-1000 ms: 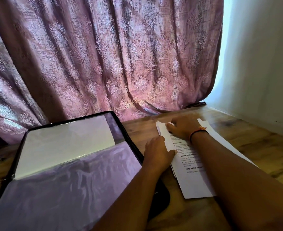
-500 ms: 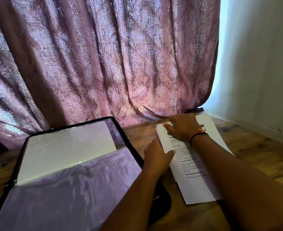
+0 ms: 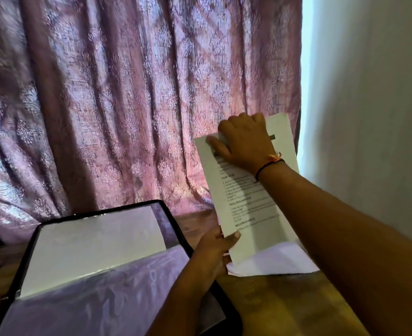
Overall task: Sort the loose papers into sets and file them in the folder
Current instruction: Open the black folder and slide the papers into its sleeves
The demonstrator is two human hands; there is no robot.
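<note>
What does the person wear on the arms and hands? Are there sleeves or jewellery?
No sleeves show: both forearms are bare. The right hand has a thin black band with an orange thread at its wrist. The left hand wears nothing visible.

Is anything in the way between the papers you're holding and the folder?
Nothing visible is. The left hand and right hand both grip the printed papers, held up above the table. The folder lies open just to their left. Only the left arm crosses the folder's right corner.
</note>
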